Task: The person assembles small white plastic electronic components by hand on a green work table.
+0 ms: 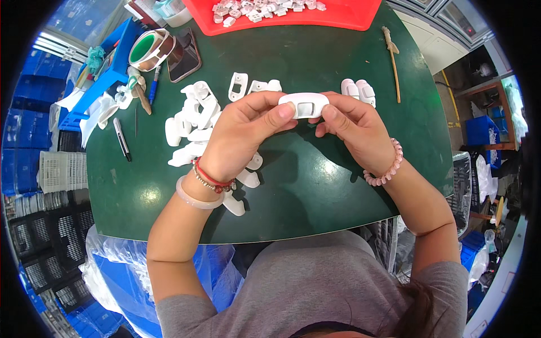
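The white plastic housing (304, 105), a rounded oblong with a small square window in its face, sits above the middle of the worktop, pinched between both hands. Around it I see the widest things first: a cluttered workroom with stacks of blue crates (34, 96) and black and white mesh baskets (59, 169) on my left, and more blue bins and a grey floor on my right. The dark green worktop (315, 186) fills the centre of my view, its near edge curving just above the person's grey shirt. At its far edge lies a red tray (349, 19) holding small white parts. A heap of white plastic shells (191, 129) spreads left of the hands, and a pair of shells (358, 90) stands just beyond the right hand. A roll of green tape (147, 49) and a dark phone (183, 56) lie at the far left, a pen (122, 138) nearer. The left hand (242, 132) closes thumb and fingers on the housing's left end; the right hand (352, 127) grips its right end likewise.
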### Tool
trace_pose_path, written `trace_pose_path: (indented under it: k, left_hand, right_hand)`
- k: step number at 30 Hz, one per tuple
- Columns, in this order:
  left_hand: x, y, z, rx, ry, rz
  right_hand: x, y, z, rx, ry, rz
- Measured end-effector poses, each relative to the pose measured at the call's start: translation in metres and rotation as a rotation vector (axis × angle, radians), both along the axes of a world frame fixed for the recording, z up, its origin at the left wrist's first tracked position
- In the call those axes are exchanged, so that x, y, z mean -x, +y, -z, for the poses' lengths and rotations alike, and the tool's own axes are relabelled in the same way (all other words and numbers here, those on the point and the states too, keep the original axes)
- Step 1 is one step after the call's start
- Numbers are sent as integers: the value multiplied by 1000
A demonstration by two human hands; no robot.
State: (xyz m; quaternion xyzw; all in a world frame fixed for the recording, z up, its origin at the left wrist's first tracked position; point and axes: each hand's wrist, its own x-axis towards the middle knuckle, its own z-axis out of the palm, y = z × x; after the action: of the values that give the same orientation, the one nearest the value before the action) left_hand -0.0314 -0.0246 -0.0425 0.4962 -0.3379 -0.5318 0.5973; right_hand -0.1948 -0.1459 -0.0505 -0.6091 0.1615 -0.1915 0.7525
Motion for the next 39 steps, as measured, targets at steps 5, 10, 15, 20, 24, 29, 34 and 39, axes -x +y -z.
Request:
trace_pose_path:
  k: [5, 10, 15, 20, 24, 29, 34, 39]
  left_hand:
    - [-1, -1, -3, -13, -81, 4]
    - [-3, 0, -1, -21, -102, -1]
    - [-4, 0, 1, -3, -104, 22]
    - [2, -1, 2, 32, -10, 7]
    - [0, 0, 4, 53, -31, 6]
    - [3, 0, -2, 8, 54, 14]
    - [3, 0, -2, -88, 141, -22]
    - [2, 1, 1, -110, 152, 2]
  right_hand:
    - [1, -1, -2, 18, -31, -33]
    - [3, -3, -2, 4, 25, -93]
    - [1, -5, -1, 51, -51, -93]
    - [3, -5, 4, 47, -92, -103]
    - [2, -3, 4, 17, -121, -123]
    - [3, -2, 5, -79, -74, -127]
    - [1, 1, 5, -470, -8, -19]
    - [2, 2, 6, -521, -16, -60]
